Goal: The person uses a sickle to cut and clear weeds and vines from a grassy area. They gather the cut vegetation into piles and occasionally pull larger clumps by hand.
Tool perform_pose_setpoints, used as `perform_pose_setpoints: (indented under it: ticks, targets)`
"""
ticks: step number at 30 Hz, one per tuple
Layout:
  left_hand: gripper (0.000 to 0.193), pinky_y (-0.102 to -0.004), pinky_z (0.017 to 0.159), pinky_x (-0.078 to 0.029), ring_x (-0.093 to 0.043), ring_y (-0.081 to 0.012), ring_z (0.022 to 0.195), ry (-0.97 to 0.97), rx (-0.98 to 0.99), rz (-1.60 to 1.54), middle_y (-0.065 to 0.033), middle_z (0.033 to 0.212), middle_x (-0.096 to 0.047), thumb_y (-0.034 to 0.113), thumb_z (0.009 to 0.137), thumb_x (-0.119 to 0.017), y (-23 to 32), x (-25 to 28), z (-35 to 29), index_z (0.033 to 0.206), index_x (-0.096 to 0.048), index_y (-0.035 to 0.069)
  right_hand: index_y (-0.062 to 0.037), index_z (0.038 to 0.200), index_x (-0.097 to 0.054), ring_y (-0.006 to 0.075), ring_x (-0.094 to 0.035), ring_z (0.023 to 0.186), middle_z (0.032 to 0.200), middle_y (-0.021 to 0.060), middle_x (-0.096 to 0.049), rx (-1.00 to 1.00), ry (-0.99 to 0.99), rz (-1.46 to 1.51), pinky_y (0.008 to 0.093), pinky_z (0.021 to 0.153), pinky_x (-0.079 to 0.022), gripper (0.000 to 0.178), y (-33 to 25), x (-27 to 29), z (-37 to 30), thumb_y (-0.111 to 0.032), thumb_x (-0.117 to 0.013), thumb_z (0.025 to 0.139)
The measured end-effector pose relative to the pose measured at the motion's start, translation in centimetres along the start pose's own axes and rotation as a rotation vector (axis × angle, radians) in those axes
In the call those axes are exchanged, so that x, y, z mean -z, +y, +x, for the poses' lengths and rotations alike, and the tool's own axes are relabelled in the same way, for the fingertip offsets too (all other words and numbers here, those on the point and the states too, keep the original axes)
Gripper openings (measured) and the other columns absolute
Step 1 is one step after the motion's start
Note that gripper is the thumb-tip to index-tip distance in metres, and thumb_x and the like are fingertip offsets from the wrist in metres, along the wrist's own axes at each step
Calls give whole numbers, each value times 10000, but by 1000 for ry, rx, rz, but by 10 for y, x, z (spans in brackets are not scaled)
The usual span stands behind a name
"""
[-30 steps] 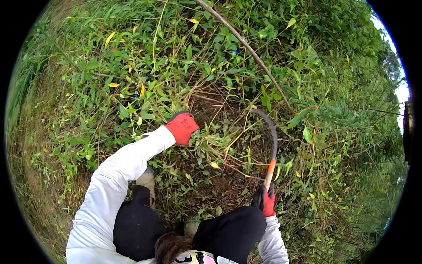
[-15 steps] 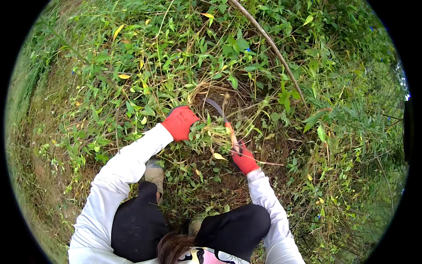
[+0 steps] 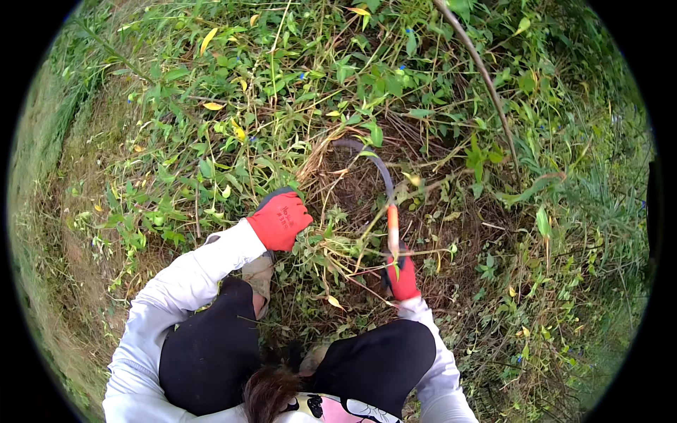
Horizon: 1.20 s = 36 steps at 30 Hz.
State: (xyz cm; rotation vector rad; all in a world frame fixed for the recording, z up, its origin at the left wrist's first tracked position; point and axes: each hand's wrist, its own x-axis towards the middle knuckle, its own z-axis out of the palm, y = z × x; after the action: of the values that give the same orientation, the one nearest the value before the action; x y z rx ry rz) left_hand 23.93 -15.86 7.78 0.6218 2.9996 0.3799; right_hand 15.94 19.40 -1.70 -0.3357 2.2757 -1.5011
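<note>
My right hand, in a red glove, is closed round the handle of a sickle. Its curved dark blade reaches away from me, the tip beside a clump of dry stems. My left hand, in a red glove with dark parts, is closed on a bunch of cut weeds. Their stems and leaves trail to the right, some crossing in front of the sickle handle. The fingertips of that hand are partly hidden.
Dense green weeds grow ahead and to both sides. A long brown stick slants through the growth at the far right. Bare soil with plant litter lies under the blade. My bent knees and a shoe are close below.
The sickle and right hand have shifted right and nearer me, with more of the blade showing. My left hand has drawn slightly left and nearer, still holding the weeds. The view has shifted slightly.
</note>
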Motion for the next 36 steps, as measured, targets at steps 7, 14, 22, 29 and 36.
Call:
perform_pose_setpoints:
  ticks: [7, 14, 22, 29, 36]
  targets:
    - [471, -419, 849, -470, -609, -318, 877, 98, -7, 0, -118, 902, -648, 197, 500, -712, -13, 8, -29, 946, -649, 59, -26, 1367, -428, 425, -667, 826, 919, 264, -657, -25, -135, -419, 478, 697, -518, 656, 22, 2, -14, -372, -670, 865]
    - [487, -410, 841, -460, -607, -308, 857, -14, 105, 38, -102, 854, -632, 213, 462, -720, -25, 8, -103, 921, -652, 66, -74, 1377, -427, 266, -643, 773, 925, 113, -628, -155, -152, -479, 385, 650, -500, 552, 34, 74, -117, -257, -641, 902]
    - [396, -406, 852, -446, -594, -312, 856, -47, 220, 80, -113, 825, -627, 180, 511, -694, -32, -1, -102, 888, -644, 72, -68, 1380, -423, 132, -576, 663, 868, 60, -627, -186, -68, 67, 285, 596, -465, 495, -45, 28, -42, -182, -596, 930]
    - [467, -405, 860, -441, -605, -301, 887, -3, 264, 98, -99, 852, -640, 163, 480, -722, -3, 14, -76, 934, -656, 71, -123, 1391, -427, 302, -663, 742, 933, 206, -667, -241, -338, -132, 425, 699, -508, 576, -8, -24, 10, -354, -615, 898]
    - [223, -370, 814, -442, -614, -253, 775, 10, 122, 244, -44, 722, -627, 244, 535, -700, 46, 17, -64, 713, -612, 144, -96, 1327, -473, 303, -648, 739, 941, 200, -650, -176, -107, -227, 406, 674, -504, 470, 32, 21, -164, -293, -600, 921]
